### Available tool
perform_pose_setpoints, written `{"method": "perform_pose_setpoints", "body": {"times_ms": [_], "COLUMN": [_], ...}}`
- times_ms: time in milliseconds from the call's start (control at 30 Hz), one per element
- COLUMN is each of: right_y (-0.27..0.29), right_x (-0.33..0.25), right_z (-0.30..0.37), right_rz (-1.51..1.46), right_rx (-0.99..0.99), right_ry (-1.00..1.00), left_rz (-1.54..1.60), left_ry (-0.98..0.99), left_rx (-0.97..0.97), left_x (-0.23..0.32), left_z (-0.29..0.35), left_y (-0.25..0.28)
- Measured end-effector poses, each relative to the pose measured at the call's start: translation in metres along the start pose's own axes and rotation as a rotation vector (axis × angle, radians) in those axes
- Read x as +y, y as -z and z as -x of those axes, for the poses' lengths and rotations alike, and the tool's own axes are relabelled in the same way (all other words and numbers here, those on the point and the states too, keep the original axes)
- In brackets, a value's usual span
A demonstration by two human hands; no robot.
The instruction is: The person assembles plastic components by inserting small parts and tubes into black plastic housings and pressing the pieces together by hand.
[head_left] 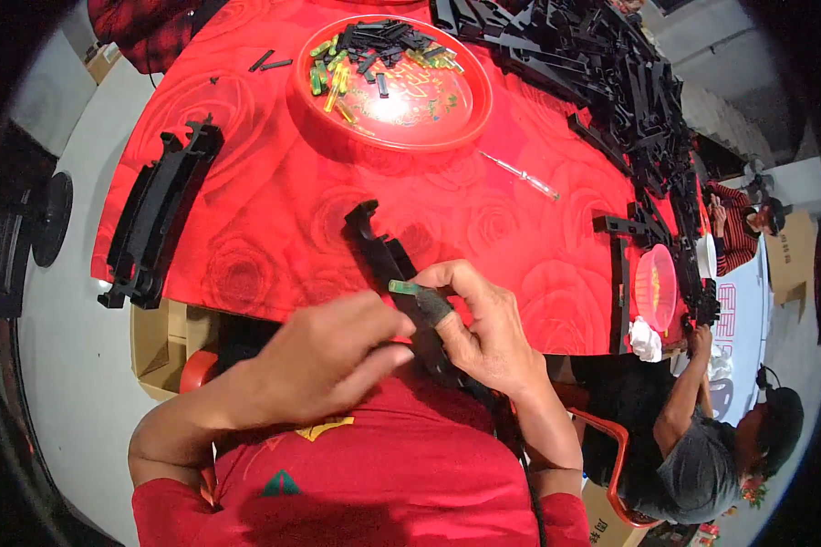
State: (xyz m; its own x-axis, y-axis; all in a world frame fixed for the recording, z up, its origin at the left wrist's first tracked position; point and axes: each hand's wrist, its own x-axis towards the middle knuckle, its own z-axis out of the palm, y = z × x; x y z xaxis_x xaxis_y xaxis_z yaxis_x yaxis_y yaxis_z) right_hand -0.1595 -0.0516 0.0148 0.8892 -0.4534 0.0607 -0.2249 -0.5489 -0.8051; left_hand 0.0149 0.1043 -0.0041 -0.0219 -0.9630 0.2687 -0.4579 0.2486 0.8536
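My right hand (488, 328) pinches a small clear yellow-green tube (403, 287) between its fingers, and a dark wrap covers one fingertip. Below it, a long black plastic frame (379, 251) reaches from the table toward my body, partly hidden by both hands. Close to the frame's left side is my left hand (337, 351), slightly blurred. Its thumb and forefinger are apart, and no object shows between them. Farther left, another black plastic frame (164, 214) lies near the table's edge.
A round red tray (470, 118) holds yellow-green tubes and small black pieces. A clear-handled screwdriver (524, 176) lies right of it. Black plastic parts (602, 82) are heaped at the far right, near a pink bowl (655, 287). A co-worker (702, 465) sits at the right.
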Motion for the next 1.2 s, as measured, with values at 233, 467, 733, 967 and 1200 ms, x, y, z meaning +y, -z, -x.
{"method": "perform_pose_setpoints", "body": {"times_ms": [233, 467, 733, 967, 1200], "right_y": [0.011, 0.021, 0.022, 0.021, 0.017], "right_x": [0.013, 0.001, -0.013, -0.016, -0.016], "right_z": [0.02, 0.046, 0.064, 0.071, 0.066], "right_rz": [-0.055, 0.106, 0.211, 0.406, 0.512], "right_rx": [0.045, 0.207, 0.209, 0.109, 0.092], "right_ry": [-0.033, 0.013, 0.01, 0.104, 0.087], "left_rz": [-0.513, -0.716, -0.689, -0.68, -0.661], "left_ry": [-0.081, -0.273, -0.189, -0.122, -0.151], "left_rx": [0.106, 0.107, 0.168, 0.131, 0.04], "left_x": [-0.013, -0.046, -0.029, -0.011, -0.004], "left_z": [-0.027, -0.044, -0.011, 0.0, -0.001], "left_y": [0.03, 0.018, -0.007, -0.016, -0.018]}}
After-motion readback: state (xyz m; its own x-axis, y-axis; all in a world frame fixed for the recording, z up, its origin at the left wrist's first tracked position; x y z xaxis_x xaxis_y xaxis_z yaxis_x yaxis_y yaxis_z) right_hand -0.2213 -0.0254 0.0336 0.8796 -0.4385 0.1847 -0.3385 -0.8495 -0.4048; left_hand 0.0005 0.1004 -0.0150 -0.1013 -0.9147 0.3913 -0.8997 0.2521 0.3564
